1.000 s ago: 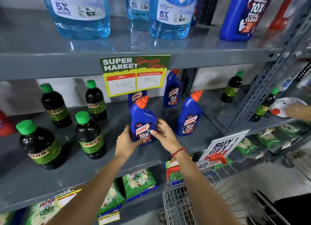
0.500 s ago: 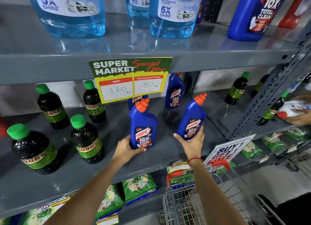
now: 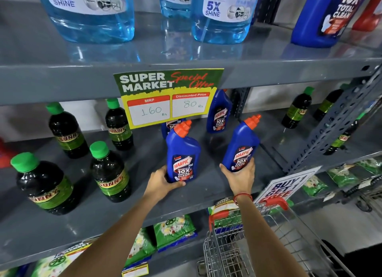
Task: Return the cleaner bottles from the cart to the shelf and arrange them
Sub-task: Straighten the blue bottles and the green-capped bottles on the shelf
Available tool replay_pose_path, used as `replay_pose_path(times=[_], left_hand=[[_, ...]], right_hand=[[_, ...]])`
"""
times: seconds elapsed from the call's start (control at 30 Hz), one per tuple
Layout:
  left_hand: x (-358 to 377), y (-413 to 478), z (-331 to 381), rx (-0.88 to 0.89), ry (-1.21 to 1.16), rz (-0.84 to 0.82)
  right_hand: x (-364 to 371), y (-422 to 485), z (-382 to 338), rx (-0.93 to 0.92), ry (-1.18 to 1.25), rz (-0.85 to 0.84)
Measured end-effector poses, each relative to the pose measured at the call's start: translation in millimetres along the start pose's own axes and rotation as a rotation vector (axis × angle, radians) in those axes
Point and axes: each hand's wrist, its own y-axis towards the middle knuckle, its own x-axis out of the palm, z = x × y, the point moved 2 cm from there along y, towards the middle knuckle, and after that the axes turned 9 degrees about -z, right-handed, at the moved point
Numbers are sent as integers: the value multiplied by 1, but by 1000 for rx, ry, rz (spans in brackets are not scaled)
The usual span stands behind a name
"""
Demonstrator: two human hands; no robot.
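Note:
Two blue Harpic cleaner bottles with orange caps stand near the front of the grey middle shelf (image 3: 206, 192). My left hand (image 3: 160, 182) grips the base of the left bottle (image 3: 183, 152), which stands upright. My right hand (image 3: 239, 178) holds the right bottle (image 3: 240, 145) from below, tilted to the right. Two more Harpic bottles stand behind: one (image 3: 219, 111) upright at the back, another (image 3: 170, 127) mostly hidden by the price sign. The wire cart (image 3: 227, 254) with red handle is at the bottom right.
Several black Sunny bottles with green caps (image 3: 109, 173) fill the shelf's left side, more (image 3: 297, 109) at the right. A yellow price sign (image 3: 168, 96) hangs from the upper shelf, which carries blue glass-cleaner jugs (image 3: 221, 14). A slotted upright post (image 3: 334, 127) bounds the bay.
My right hand left the left bottle and took hold of the right Harpic bottle, tilting it rightward. My left hand stayed on the left bottle. The other person's hand at far right is gone from view.

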Motion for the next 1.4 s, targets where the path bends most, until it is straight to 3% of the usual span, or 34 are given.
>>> replay_pose_path(times=[0.53,0.7,0.83,0.97,1.07,1.13,1.27,1.4], left_hand=[[-2,-23,5,30,-20,12],[-14,-68,-20,44,-83,117],[-45,-120,-48,55,-137,325],[-96,-166,-76,18,-249,694],[-133,-186,-91,-48,-217,910],[-151,-186,-101,-132,-170,878],[-169,-167,-114,-162,-89,640],[-177,-158,-113,-179,-93,586]], right_hand=[[-2,-37,10,19,99,-13],[26,-122,0,-175,115,-4],[77,-168,-29,-340,89,-221],[132,-187,-60,-314,91,-560],[165,-194,-77,-304,32,-672],[178,-196,-86,-289,31,-667],[193,-194,-96,-283,25,-644],[202,-191,-94,-288,-10,-606]])
